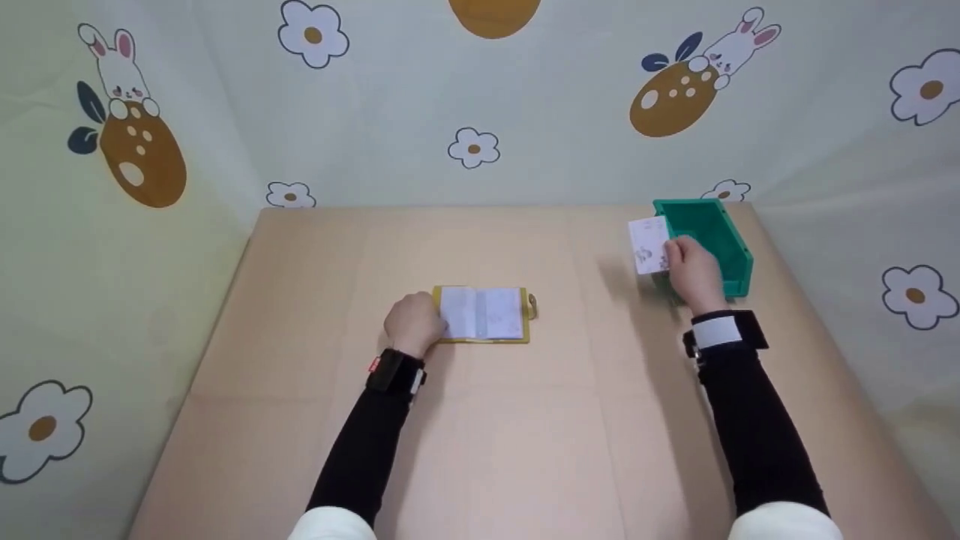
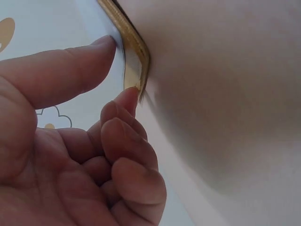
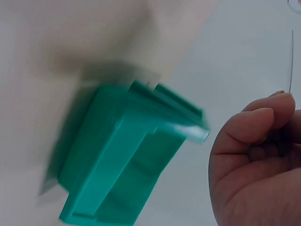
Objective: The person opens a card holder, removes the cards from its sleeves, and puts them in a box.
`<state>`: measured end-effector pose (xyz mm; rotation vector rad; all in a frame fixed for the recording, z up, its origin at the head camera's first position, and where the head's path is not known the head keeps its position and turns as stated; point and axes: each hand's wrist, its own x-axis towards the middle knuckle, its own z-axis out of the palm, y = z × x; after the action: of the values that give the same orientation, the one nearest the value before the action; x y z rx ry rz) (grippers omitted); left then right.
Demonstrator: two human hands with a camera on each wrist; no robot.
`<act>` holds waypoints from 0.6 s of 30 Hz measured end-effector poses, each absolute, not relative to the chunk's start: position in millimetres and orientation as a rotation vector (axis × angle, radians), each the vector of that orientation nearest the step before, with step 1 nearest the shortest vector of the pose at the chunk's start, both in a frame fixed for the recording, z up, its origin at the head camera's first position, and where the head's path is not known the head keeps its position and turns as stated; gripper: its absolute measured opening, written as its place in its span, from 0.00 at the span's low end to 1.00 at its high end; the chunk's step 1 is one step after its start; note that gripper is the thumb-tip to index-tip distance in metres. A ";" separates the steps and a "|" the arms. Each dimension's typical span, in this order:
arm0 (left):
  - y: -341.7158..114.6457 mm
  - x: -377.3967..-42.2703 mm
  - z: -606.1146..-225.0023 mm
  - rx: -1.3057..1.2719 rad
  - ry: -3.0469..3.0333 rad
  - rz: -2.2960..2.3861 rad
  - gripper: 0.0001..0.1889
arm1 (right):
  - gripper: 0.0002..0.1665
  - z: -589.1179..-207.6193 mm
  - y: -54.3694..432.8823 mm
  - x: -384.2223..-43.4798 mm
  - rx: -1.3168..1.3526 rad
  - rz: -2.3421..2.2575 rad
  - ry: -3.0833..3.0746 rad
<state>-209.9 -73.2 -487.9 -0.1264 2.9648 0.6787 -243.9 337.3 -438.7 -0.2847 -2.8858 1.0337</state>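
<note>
Sleeves (image 1: 765, 442) nearest; left hand (image 1: 415, 324) pinches open booklet (image 1: 499, 311), right hand (image 1: 695, 274) grips 1 card (image 1: 647, 244). Card's out of bin (image 1: 703, 217), not in booklet.

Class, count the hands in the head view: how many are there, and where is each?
2. The left hand pinches the left edge of the open yellow booklet; the right hand holds a white card near the green bin.

A pale cloth (image 1: 390, 120) stands past the far, left and right edges of the tan tabletop (image 1: 525, 442). It has flowers (image 1: 474, 148) and two bunnies (image 1: 123, 73) hugging brown shapes (image 1: 154, 172). A cut-off brown blob (image 1: 495, 16) up top might match them.
</note>
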 end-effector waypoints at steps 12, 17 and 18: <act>-72.8 -210.7 -488.4 -0.152 2.955 0.657 0.06 | 0.29 -433.8 388.7 -246.1 -0.534 1.055 -2.794; -73.3 -210.8 -488.6 -0.148 2.959 0.649 0.06 | 0.30 -430.3 396.8 -246.8 -0.614 1.100 -2.789; -73.5 -210.9 -488.6 -0.149 2.961 0.645 0.06 | 0.30 -429.6 397.8 -247.1 -0.619 1.097 -2.791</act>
<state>-210.9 -73.5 -488.6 -0.1485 2.9608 0.6455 -247.1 397.8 -429.6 -0.6194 -2.7909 1.0967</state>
